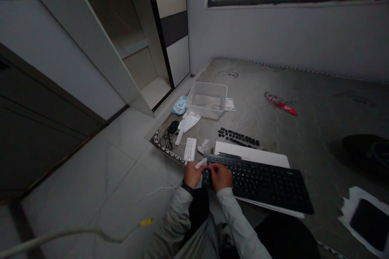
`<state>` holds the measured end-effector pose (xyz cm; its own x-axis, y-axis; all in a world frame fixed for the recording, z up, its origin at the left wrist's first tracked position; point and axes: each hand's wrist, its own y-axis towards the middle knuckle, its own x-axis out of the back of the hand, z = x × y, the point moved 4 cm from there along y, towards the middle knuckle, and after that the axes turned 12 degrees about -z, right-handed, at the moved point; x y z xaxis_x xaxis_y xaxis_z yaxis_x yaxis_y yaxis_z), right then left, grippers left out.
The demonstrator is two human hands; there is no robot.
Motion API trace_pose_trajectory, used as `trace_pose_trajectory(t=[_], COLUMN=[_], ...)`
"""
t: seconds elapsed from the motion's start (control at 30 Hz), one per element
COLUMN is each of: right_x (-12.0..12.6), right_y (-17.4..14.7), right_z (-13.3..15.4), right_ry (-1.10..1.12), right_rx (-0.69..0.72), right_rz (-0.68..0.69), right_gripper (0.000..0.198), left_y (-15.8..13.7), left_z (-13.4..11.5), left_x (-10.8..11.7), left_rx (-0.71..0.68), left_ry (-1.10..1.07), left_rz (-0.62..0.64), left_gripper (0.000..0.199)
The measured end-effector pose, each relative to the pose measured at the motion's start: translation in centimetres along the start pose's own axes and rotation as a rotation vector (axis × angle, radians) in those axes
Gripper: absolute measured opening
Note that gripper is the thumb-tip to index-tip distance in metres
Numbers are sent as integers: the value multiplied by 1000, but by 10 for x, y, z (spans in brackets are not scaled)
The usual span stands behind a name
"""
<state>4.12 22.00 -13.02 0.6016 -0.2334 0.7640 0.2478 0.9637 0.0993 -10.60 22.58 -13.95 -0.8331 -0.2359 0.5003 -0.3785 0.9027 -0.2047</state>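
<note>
Black keycaps (238,137) already lie off the keyboard (258,180); left hand (192,174) grips a white tool (201,164), right hand's (221,176) curled fingers press the keys, most still seated.

Bare mattress (319,101) lies open beyond the keyboard (261,180); loose keycaps (238,136) and plastic tub (208,99) crowd the left.

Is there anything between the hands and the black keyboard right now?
Nothing visible. The right hand rests directly on the left end of the black keyboard. The left hand is just beside that end, holding a small white tool whose tip points at the keyboard's corner.
</note>
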Motion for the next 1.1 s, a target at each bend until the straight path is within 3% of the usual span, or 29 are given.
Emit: trace_pose_trajectory(t=[0.53, 0.87, 1.1], right_x=[5, 32, 37], right_y=[0, -28, -34], right_z=[9, 11, 16], right_ry=[-115, -242, -272], right_rx=[91, 418, 497], right_rz=[-16, -62, -108], right_gripper=[19, 30, 28], left_y=[-3, -23, -56], left_z=[0, 6, 2], left_x=[-1, 34, 44], left_rx=[-52, -63, -17], left_ry=[65, -149, -285], left_rz=[-91, -111, -70], left_gripper=[32, 43, 48])
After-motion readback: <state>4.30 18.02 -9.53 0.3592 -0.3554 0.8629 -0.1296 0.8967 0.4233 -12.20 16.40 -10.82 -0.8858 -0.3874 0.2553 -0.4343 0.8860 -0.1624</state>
